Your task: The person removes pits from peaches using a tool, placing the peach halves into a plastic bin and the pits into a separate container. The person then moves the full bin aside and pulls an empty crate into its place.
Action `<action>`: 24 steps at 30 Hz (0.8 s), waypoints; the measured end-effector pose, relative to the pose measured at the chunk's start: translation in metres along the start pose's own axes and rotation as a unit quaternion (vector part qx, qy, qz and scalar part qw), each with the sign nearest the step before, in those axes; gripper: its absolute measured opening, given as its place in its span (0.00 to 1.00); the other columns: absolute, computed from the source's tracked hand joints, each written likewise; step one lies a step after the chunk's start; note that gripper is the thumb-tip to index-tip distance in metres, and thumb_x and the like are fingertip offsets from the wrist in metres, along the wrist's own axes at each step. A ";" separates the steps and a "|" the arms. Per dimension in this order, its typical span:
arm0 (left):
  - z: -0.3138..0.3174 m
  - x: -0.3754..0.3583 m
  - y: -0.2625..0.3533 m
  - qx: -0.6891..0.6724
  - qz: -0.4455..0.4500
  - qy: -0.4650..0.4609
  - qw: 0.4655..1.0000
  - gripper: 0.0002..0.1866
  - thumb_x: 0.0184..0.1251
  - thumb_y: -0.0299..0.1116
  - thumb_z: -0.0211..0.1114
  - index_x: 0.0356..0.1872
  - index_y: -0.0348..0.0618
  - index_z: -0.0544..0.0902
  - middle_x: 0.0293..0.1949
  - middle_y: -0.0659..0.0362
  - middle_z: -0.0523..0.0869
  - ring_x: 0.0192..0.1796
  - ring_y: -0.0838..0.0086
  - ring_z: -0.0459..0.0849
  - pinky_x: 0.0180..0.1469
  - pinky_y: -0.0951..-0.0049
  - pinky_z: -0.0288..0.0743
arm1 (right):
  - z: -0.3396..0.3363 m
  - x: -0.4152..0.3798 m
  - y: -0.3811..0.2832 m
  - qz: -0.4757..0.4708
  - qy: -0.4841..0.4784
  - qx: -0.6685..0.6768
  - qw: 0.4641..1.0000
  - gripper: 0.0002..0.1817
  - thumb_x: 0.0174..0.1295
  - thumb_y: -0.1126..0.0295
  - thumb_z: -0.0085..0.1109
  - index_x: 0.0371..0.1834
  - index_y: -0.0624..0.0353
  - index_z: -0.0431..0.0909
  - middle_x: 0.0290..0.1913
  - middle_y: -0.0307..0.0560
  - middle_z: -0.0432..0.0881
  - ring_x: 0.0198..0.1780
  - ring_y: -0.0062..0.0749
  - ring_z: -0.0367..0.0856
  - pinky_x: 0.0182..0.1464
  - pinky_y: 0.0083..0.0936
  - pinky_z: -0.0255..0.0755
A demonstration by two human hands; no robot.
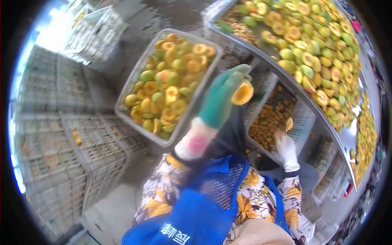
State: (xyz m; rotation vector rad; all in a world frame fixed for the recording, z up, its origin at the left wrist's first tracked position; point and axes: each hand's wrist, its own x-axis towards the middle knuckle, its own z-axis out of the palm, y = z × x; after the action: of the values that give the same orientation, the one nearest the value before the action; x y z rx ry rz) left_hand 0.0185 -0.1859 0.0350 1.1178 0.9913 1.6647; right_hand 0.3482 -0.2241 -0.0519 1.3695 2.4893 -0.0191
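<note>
My left hand (220,96), in a green glove, has its fingers closed on a halved yellow fruit (242,93) with its hollow side showing. It is just right of a grey crate (120,96) full of fruit halves. My right hand (285,148), in a white glove, pinches a small yellow fruit piece (289,124) at its fingertips. That hand is over the right side of a lower crate (255,98) holding many brown-orange pits or pieces (265,126), too small to tell exactly.
A metal-edged table (300,87) heaped with halved fruit (322,53) curves across the upper right. Small pits (241,30) lie at its left corner. Stacked crates (53,143) line the left side, with another crate (96,34) at the upper left.
</note>
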 end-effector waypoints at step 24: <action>-0.241 -0.078 -0.046 0.672 -0.267 -0.365 0.586 0.08 0.50 0.39 0.66 0.29 0.50 0.85 0.33 0.55 0.84 0.35 0.59 0.84 0.36 0.61 0.76 | 0.005 0.000 -0.030 0.167 0.057 0.363 0.915 0.19 0.68 0.61 0.46 0.44 0.69 0.76 0.38 0.70 0.78 0.43 0.64 0.76 0.44 0.45 0.70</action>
State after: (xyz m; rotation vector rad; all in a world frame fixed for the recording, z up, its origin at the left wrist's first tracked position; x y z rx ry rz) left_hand -0.1830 -0.2798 -0.0950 1.8661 1.7288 -0.4198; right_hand 0.3246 -0.2407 -0.0602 2.1115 2.3890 -0.8900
